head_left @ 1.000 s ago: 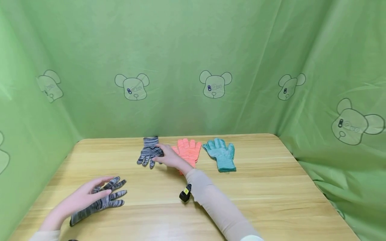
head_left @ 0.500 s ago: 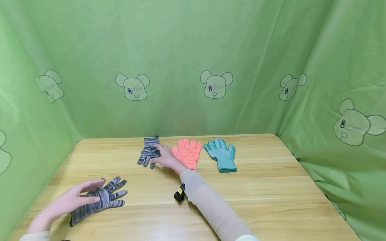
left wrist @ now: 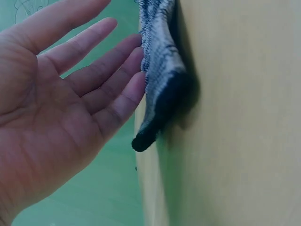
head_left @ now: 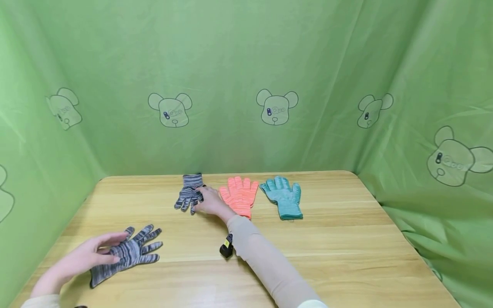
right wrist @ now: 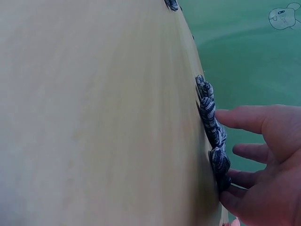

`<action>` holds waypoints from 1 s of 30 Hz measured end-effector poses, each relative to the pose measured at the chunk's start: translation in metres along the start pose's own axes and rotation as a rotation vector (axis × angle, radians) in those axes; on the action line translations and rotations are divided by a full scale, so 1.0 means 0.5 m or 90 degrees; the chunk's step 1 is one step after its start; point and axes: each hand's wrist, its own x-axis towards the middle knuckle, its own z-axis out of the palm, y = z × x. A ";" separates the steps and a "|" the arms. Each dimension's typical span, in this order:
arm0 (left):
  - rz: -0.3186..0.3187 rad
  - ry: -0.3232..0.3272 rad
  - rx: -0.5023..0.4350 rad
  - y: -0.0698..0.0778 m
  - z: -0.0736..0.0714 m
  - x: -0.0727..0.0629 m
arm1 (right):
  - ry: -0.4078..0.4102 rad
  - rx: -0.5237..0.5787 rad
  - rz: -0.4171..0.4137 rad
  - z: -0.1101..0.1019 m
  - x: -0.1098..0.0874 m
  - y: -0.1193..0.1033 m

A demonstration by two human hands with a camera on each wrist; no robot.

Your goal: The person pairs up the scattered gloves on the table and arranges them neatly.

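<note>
A grey-and-black striped knit glove (head_left: 132, 253) lies at the front left, its fingers pointing right. My left hand (head_left: 86, 258) is over its cuff side. In the left wrist view, that hand's straight fingers (left wrist: 124, 96) reach the glove's edge. At the back of the table is a second grey-and-black striped glove (head_left: 188, 194), cuff away from me and a little rumpled. My right hand (head_left: 213, 202) is at its right side, thumb and forefinger apart. The right wrist view shows the right hand's relaxed fingertips right at the rumpled glove (right wrist: 214, 125), which lies on the table.
Right of the rear striped glove lie a coral-orange glove (head_left: 239, 196) and a teal glove (head_left: 284, 197). My right forearm reaches across the wooden table (head_left: 358, 239) in front of them. Green curtains (head_left: 231, 51) printed with bear heads hang behind and at both sides.
My left hand has drawn back leftward across the front glove, uncovering more of it. The right forearm has shifted slightly left, showing more of the orange glove, while the right hand stays at the rear striped glove.
</note>
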 end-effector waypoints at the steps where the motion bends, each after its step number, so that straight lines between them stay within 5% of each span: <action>1: 0.001 -0.008 -0.002 -0.002 -0.001 -0.001 | 0.000 -0.002 0.006 0.001 0.001 -0.001; 12: -0.054 -0.079 -0.067 -0.015 -0.007 -0.002 | 0.014 -0.056 0.042 0.013 0.007 -0.009; 21: -0.076 -0.078 -0.042 -0.007 -0.010 -0.004 | 0.008 -0.073 0.042 0.015 0.007 -0.008; 30: -0.041 -0.074 -0.040 -0.012 -0.007 -0.004 | 0.002 -0.083 0.034 0.014 0.004 -0.010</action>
